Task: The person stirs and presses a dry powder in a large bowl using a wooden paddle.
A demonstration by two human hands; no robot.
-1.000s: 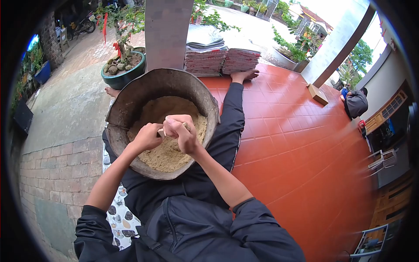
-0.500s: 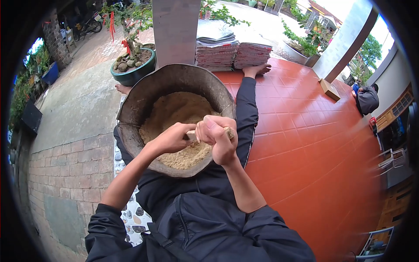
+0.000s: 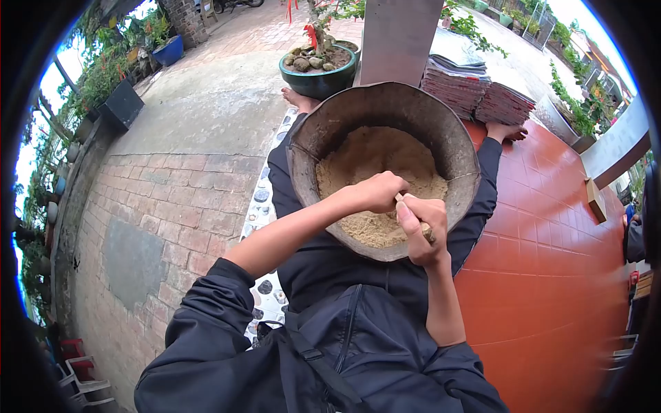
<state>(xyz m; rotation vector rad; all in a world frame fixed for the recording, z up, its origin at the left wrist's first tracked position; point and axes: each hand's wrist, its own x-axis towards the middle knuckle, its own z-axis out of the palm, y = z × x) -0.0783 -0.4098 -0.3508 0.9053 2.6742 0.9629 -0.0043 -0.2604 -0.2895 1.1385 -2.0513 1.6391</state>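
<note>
A large round brown container (image 3: 458, 148) stands between my legs, with coarse tan powder (image 3: 372, 229) in it. Over its near part, my right hand (image 3: 425, 230) is wrapped round a short light-brown stick (image 3: 428, 235), whose end sticks out at the right of the fist. My left hand (image 3: 381, 193) is closed just to the left, its fingers pressed together close to my right thumb. A thin pale piece (image 3: 399, 197) shows between the two hands. What the left fingers grip is mostly hidden.
A pillar (image 3: 396, 41) rises behind the container, between a potted bonsai (image 3: 318, 81) and stacked bundles (image 3: 454, 86). Red tiles (image 3: 537, 275) lie right, brick paving (image 3: 186, 199) left. Part of another person (image 3: 634, 237) shows at the right edge.
The view has turned left, so the surroundings sit farther right. My left hand has turned over, back upward, and closed its fingers beside my right thumb. My right hand still grips the stick.
</note>
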